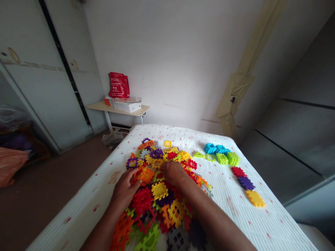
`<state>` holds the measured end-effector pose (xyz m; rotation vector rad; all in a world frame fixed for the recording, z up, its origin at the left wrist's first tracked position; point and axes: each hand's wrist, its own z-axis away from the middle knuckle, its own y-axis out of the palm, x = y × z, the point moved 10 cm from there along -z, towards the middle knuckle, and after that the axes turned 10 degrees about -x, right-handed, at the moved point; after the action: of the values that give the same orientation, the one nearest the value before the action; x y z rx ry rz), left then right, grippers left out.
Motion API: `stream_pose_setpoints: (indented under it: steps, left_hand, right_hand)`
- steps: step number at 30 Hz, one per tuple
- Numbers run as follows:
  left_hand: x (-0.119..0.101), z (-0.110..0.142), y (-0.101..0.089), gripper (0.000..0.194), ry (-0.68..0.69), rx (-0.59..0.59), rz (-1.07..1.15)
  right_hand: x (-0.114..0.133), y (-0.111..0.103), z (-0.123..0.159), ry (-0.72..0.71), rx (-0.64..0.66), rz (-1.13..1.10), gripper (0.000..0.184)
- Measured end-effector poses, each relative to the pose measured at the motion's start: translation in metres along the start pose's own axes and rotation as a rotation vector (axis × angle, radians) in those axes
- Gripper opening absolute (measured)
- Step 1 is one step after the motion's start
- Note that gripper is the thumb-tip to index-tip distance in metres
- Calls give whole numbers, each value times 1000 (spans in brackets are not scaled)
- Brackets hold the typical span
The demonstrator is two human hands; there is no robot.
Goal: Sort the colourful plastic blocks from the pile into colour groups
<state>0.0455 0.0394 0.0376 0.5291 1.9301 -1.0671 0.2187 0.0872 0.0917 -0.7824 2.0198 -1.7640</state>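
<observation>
A large heap of colourful plastic interlocking tiles (142,200) with notched edges lies on the bed in front of me. On the heap's left side, my left hand (125,188) has its thumb and fingers closed around an orange interlocking tile (145,175). My right hand (173,172) reaches into the middle of the heap, its fingers curled downward. Whatever its fingertips grip is hidden among the pieces. Just below the two hands sits a yellow tile (159,190), and a purple tile (157,153) lies beyond them.
Blue tiles (216,149) and green stacked tiles (232,158) stand at the right of the bed (178,132). Red (238,171), purple (246,183) and yellow tiles (255,198) lie in a row nearer me. Behind is a small table (123,108) with a red bag (118,85).
</observation>
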Motion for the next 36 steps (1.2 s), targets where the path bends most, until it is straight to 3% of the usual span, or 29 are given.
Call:
stream_pose_setpoints:
  steps: [4,7,11,14,19,22,27,31,36]
  left_hand:
    - [-2,2,7,49,40,53,-21]
    - [-2,3,7,44,44,57,-36]
    - [-1,5,7,36,49,68,-23]
    - [1,6,9,34,51,82,-5]
    - [2,6,10,32,40,85,-7]
    - [-1,6,7,33,21,77,-13]
    - [-10,6,4,34,37,84,-40]
    - [-16,8,8,31,91,107,-128]
    - [-17,10,9,33,89,112,-131]
  right_hand:
    - [-41,16,-16,7,9,-140,42]
    - [-60,20,-23,68,-4,-363,49]
    - [-78,-9,-23,102,-183,-617,44]
    - [-99,-32,-7,123,-283,-670,34]
    - [-130,-46,51,130,-246,-742,25]
    - [-128,-38,97,141,-122,-768,27]
    - [-93,-26,152,59,-99,-558,51]
    - [-68,-7,152,16,-79,-329,60]
    - [-56,4,119,5,-96,-241,58]
